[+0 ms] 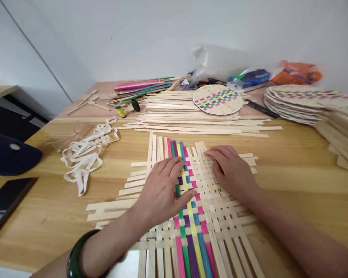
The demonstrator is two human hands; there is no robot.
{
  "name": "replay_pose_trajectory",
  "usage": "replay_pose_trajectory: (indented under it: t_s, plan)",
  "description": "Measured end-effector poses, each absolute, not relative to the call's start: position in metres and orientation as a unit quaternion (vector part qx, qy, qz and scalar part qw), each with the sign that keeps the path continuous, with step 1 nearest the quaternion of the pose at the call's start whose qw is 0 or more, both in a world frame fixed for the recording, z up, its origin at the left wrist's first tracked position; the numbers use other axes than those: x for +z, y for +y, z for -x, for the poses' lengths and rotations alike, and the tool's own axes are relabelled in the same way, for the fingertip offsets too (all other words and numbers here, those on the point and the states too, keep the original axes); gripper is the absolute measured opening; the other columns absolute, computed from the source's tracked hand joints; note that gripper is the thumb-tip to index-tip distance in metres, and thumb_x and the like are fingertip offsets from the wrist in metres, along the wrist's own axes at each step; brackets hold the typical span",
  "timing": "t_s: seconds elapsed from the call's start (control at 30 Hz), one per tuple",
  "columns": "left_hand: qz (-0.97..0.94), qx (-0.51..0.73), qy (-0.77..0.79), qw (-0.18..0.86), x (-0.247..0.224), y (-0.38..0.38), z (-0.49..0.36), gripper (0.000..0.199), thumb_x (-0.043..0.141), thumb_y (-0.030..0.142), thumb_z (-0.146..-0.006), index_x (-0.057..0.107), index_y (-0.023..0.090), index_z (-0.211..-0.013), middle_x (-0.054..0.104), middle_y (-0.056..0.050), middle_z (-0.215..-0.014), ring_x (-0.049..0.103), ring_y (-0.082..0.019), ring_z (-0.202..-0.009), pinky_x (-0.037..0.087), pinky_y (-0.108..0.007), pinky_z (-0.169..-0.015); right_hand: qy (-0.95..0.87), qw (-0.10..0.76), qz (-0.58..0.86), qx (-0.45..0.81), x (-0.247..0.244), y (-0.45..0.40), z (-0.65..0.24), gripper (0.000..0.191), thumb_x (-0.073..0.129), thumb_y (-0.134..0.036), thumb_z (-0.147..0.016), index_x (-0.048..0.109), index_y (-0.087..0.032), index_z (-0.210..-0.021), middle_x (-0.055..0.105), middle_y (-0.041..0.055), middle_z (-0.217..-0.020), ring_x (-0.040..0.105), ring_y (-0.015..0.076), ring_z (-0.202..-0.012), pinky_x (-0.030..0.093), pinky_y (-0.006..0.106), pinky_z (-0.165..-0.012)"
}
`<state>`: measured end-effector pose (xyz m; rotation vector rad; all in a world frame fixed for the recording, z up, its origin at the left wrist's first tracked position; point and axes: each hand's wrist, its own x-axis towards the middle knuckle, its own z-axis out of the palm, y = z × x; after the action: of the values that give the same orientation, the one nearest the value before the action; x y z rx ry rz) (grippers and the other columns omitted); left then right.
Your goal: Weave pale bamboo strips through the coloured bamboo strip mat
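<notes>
A half-woven mat [208, 181] of pale flat strips lies on the wooden table, with pink, green, purple, yellow and blue strips running lengthwise through its middle. My left hand [162, 189] rests palm down on the mat's left and coloured part, fingers forward, thumb apart across the coloured strips. On the mat's upper right lies my right hand [230, 168], its fingers bent and the index fingertip at the ends of the pale strips. Whether a strip is pinched under those fingers is hidden. A dark green bangle [78, 255] circles the left wrist.
Pale loose strips [168, 112] lie behind the mat, with a round woven fan [217, 99] on them. White ribbon [84, 154] is heaped at left, near a phone [8, 202]. Stacked fans [292, 104] stand at back right. Coloured strips [142, 87] and plastic bags [220, 61] line the wall.
</notes>
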<state>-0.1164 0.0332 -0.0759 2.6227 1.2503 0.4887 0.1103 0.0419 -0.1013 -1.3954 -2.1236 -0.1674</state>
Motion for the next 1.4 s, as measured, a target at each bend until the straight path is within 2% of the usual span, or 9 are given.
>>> replay_pose_trajectory:
  t_s: [0.13, 0.23, 0.43, 0.63, 0.8, 0.9, 1.0, 1.17, 1.4]
  plan:
    - [-0.871, 0.179, 0.429, 0.159, -0.075, 0.035, 0.121, 0.068, 0.062, 0.055, -0.085, 0.048, 0.014, -0.138, 0.055, -0.016, -0.139, 0.049, -0.034, -0.129, 0.042, -0.055, -0.108, -0.796, 0.295, 0.525, -0.057, -0.102, 0.042, -0.111, 0.03, 0.046, -0.006, -0.085, 0.062, -0.018, -0.107, 0.068, 0.0086, -0.105, 0.06, 0.023, -0.101, 0.055, 0.036, -0.077]
    - [-0.829, 0.237, 0.448, 0.235, -0.073, 0.037, 0.126, 0.056, 0.055, 0.045, -0.092, 0.046, 0.02, -0.141, 0.053, -0.012, -0.142, 0.048, -0.028, -0.132, 0.045, -0.049, -0.108, -0.797, 0.297, 0.523, -0.054, -0.101, 0.042, -0.111, 0.031, 0.045, -0.006, -0.085, 0.063, -0.018, -0.108, 0.067, 0.0084, -0.104, 0.06, 0.0231, -0.101, 0.055, 0.036, -0.079]
    - [-0.76, 0.336, 0.501, 0.241, -0.071, 0.042, 0.135, 0.03, 0.048, 0.029, -0.095, 0.065, 0.021, -0.119, 0.062, -0.009, -0.126, 0.058, -0.023, -0.119, 0.05, -0.042, -0.102, -0.791, 0.303, 0.53, -0.025, -0.1, 0.04, -0.111, 0.033, 0.044, -0.006, -0.085, 0.063, -0.022, -0.107, 0.067, 0.0078, -0.106, 0.061, 0.0232, -0.103, 0.055, 0.037, -0.08]
    - [-0.726, 0.398, 0.519, 0.214, -0.069, 0.053, 0.148, 0.031, 0.042, 0.016, -0.091, 0.071, 0.02, -0.102, 0.069, -0.006, -0.11, 0.064, -0.02, -0.106, 0.052, -0.038, -0.097, -0.797, 0.315, 0.515, -0.023, -0.099, 0.039, -0.112, 0.032, 0.044, -0.007, -0.085, 0.064, -0.021, -0.106, 0.068, 0.0075, -0.104, 0.062, 0.0222, -0.1, 0.055, 0.037, -0.08]
    - [-0.684, 0.437, 0.523, 0.259, -0.065, 0.065, 0.16, 0.03, 0.043, 0.014, -0.086, 0.072, 0.018, -0.093, 0.071, -0.004, -0.099, 0.067, -0.016, -0.09, 0.056, -0.034, -0.088, -0.804, 0.316, 0.503, -0.029, -0.099, 0.039, -0.113, 0.029, 0.044, -0.008, -0.087, 0.064, -0.02, -0.105, 0.068, 0.0072, -0.103, 0.062, 0.0215, -0.099, 0.055, 0.035, -0.079]
    - [-0.688, 0.426, 0.513, 0.287, -0.065, 0.066, 0.163, 0.032, 0.042, 0.011, -0.083, 0.072, 0.018, -0.088, 0.072, -0.004, -0.094, 0.068, -0.016, -0.086, 0.058, -0.033, -0.085, -0.806, 0.313, 0.501, -0.035, -0.1, 0.039, -0.113, 0.029, 0.044, -0.008, -0.087, 0.063, -0.019, -0.105, 0.068, 0.0073, -0.103, 0.062, 0.0218, -0.099, 0.055, 0.036, -0.079]
    - [-0.719, 0.383, 0.522, 0.251, -0.065, 0.064, 0.163, 0.033, 0.041, 0.011, -0.084, 0.072, 0.018, -0.091, 0.072, -0.005, -0.097, 0.068, -0.017, -0.09, 0.057, -0.035, -0.086, -0.808, 0.309, 0.5, -0.04, -0.101, 0.04, -0.113, 0.028, 0.044, -0.009, -0.087, 0.063, -0.02, -0.105, 0.068, 0.0074, -0.103, 0.062, 0.0224, -0.098, 0.055, 0.037, -0.079]
    - [-0.785, 0.239, 0.551, 0.154, -0.065, 0.058, 0.159, 0.025, 0.048, 0.026, -0.092, 0.069, 0.016, -0.103, 0.067, -0.009, -0.107, 0.063, -0.024, -0.1, 0.053, -0.043, -0.09, -0.807, 0.299, 0.506, -0.051, -0.102, 0.04, -0.112, 0.028, 0.045, -0.011, -0.087, 0.064, -0.021, -0.105, 0.067, 0.0075, -0.103, 0.063, 0.0238, -0.098, 0.055, 0.039, -0.078]
    - [-0.815, 0.172, 0.537, 0.136, -0.065, 0.059, 0.161, 0.033, 0.067, 0.041, -0.083, 0.063, 0.018, -0.107, 0.061, -0.009, -0.112, 0.057, -0.027, -0.107, 0.05, -0.047, -0.095, -0.808, 0.287, 0.511, -0.064, -0.103, 0.04, -0.111, 0.031, 0.045, -0.01, -0.085, 0.064, -0.021, -0.107, 0.067, 0.0079, -0.104, 0.062, 0.0244, -0.099, 0.055, 0.041, -0.082]
